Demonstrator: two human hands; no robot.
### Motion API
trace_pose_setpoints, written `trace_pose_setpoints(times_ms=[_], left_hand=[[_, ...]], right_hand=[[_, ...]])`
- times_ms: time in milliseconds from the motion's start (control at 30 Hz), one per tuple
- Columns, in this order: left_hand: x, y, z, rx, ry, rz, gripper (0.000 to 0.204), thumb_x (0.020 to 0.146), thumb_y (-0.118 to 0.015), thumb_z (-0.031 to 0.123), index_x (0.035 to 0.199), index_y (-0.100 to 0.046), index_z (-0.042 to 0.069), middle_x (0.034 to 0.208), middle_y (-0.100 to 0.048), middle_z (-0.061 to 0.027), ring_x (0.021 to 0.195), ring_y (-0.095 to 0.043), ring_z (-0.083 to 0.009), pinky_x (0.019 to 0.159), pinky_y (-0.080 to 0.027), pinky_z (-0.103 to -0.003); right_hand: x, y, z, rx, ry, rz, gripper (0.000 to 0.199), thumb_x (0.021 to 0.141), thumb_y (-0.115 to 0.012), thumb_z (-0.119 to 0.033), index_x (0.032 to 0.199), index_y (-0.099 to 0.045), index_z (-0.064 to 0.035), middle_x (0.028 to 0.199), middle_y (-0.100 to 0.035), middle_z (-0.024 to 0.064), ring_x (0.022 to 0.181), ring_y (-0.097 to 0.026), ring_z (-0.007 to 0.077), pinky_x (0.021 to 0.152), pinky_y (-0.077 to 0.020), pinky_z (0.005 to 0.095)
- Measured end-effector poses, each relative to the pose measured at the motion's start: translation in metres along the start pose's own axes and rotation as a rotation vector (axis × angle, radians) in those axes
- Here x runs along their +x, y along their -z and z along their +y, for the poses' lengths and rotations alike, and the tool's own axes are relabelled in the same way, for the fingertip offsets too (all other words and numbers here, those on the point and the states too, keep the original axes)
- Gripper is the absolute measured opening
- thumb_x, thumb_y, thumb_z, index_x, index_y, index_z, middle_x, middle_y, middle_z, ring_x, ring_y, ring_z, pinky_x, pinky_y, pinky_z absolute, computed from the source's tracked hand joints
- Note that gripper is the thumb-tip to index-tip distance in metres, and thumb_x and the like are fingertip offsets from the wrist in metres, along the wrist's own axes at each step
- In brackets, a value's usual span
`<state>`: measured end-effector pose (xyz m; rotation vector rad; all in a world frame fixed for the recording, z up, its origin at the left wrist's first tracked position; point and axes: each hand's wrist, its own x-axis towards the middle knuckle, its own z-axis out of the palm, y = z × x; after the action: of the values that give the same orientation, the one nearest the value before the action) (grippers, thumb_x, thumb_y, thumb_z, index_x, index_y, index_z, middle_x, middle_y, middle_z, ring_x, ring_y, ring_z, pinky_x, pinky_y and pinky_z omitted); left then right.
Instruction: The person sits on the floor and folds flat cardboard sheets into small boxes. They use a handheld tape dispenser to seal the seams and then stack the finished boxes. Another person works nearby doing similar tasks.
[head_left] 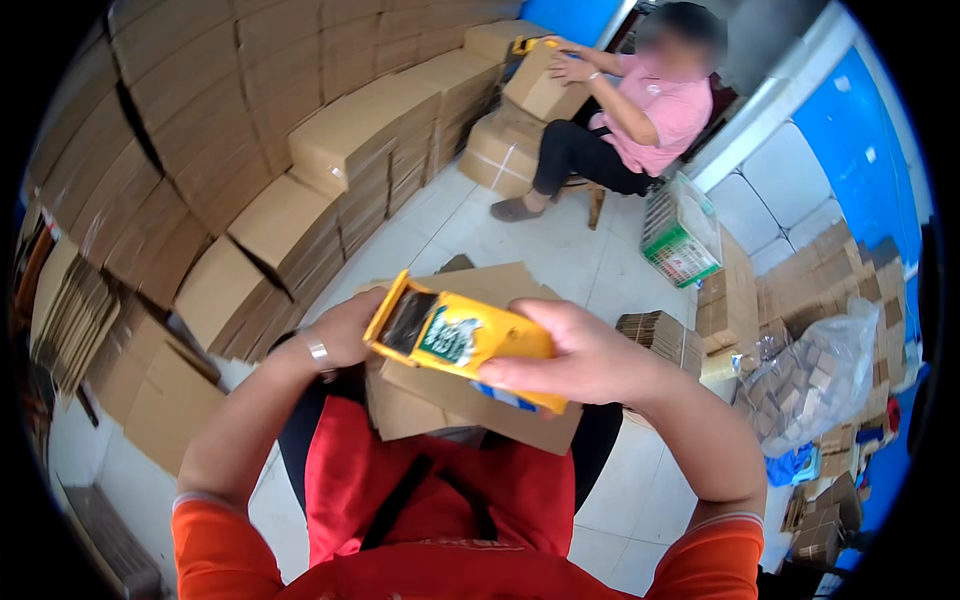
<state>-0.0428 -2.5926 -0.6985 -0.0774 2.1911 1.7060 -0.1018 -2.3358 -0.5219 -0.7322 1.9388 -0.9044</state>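
A yellow carton (pixel 462 340) with an open dark end is held over my lap. My right hand (pixel 575 355) grips it from the right side. My left hand (pixel 345 330), with a ring on one finger, touches the carton's open left end. Beneath both hands lies a stack of flat brown cardboard pieces (pixel 440 405) resting on my lap over a red apron.
Tall stacks of flattened brown boxes (pixel 300 150) line the left and back. A person in a pink top (pixel 640 110) sits ahead handling a brown box. A green-and-white crate (pixel 680 235), folded cardboard (pixel 660 335) and a clear bag of small boxes (pixel 820 375) stand at the right.
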Motion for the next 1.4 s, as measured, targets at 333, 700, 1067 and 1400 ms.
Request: trace_pose_setpoints(times_ms=[333,700,1067,1400], left_hand=[[-0.02,-0.01,0.046,-0.383,-0.405,-0.137,0.13,0.049,-0.096,0.016,0.152,-0.016,0.005,0.146,-0.038,-0.0092,0.135,-0.038,-0.0201,0.115,-0.027,-0.036],[-0.008,-0.015,0.042,-0.32,-0.429,-0.009,0.118,0.047,-0.088,0.031,0.147,-0.027,0.011,0.132,-0.041,-0.0051,0.129,-0.039,-0.022,0.112,-0.025,-0.034],[-0.015,-0.053,0.156,1.262,-0.69,-0.041,0.125,0.056,-0.083,0.05,0.151,-0.018,0.001,0.155,-0.025,-0.0198,0.146,-0.019,-0.0337,0.118,-0.014,-0.05],[0.019,-0.099,0.144,1.144,-0.825,-0.306,0.106,0.069,-0.076,0.048,0.152,-0.024,0.006,0.158,-0.021,-0.0154,0.148,-0.017,-0.0305,0.119,-0.009,-0.053]], right_hand=[[0.011,0.007,0.008,0.094,0.082,-0.053,0.043,0.091,-0.069,-0.037,0.102,-0.059,0.0039,0.077,-0.063,0.0072,0.057,-0.063,0.0124,0.049,-0.0539,0.0272],[-0.088,0.045,0.057,0.142,-0.102,0.088,0.045,0.085,-0.071,-0.036,0.108,-0.064,0.0022,0.076,-0.065,0.0083,0.056,-0.064,0.0132,0.045,-0.0533,0.0258],[-0.125,0.045,0.185,0.475,-0.028,0.194,0.04,0.075,-0.082,-0.019,0.101,-0.065,0.0061,0.079,-0.067,0.0101,0.057,-0.065,0.0153,0.049,-0.0555,0.0274],[-0.168,0.057,0.226,0.458,-0.109,0.215,0.042,0.072,-0.084,-0.019,0.099,-0.065,0.0064,0.078,-0.067,0.0108,0.058,-0.065,0.0165,0.05,-0.0563,0.0283]])
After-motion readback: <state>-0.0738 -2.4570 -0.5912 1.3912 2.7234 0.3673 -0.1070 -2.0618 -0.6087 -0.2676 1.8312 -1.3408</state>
